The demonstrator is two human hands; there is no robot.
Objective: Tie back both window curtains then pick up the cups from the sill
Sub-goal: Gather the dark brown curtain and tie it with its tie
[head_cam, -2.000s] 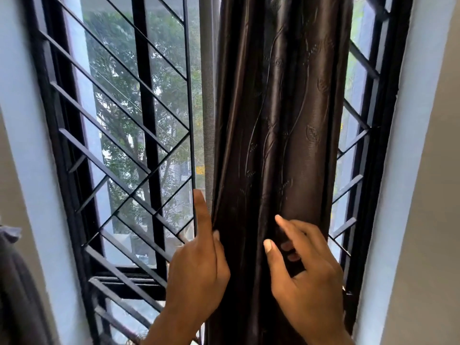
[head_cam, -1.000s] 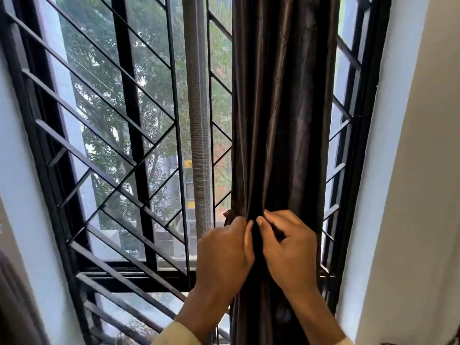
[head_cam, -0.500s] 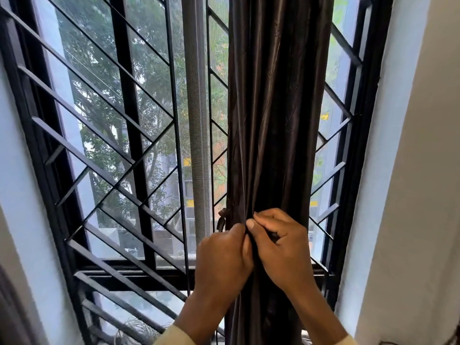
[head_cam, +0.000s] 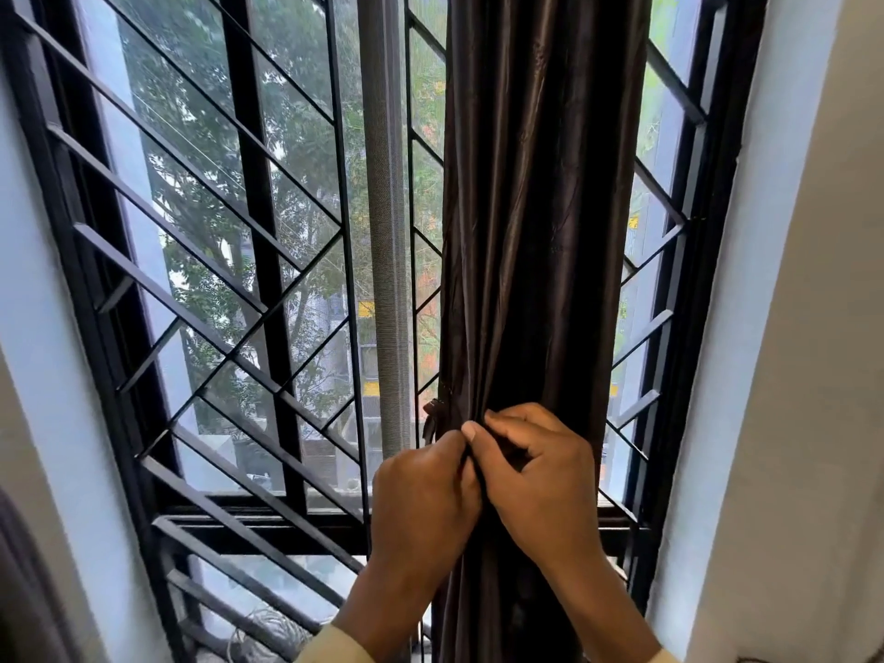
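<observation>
A dark brown satin curtain (head_cam: 535,222) hangs gathered into a narrow column in front of the window's right half. My left hand (head_cam: 423,500) and my right hand (head_cam: 540,476) meet at its front, fingers curled, pinching a thin dark tie strip (head_cam: 433,421) that wraps the bunch; a small loop of it sticks out at the curtain's left edge. Below my hands the fabric falls straight down. No cups or sill top are in sight.
A black metal grille (head_cam: 229,299) with diagonal bars covers the window. A grey rolled mesh strip (head_cam: 387,279) hangs just left of the curtain. White wall reveals (head_cam: 746,327) flank both sides. A tangle of wire (head_cam: 268,634) lies low outside.
Two seconds ago both hands lay spread on the loose curtain. They have since come together at its front and pinch the tie; the fabric is drawn into a tighter bunch.
</observation>
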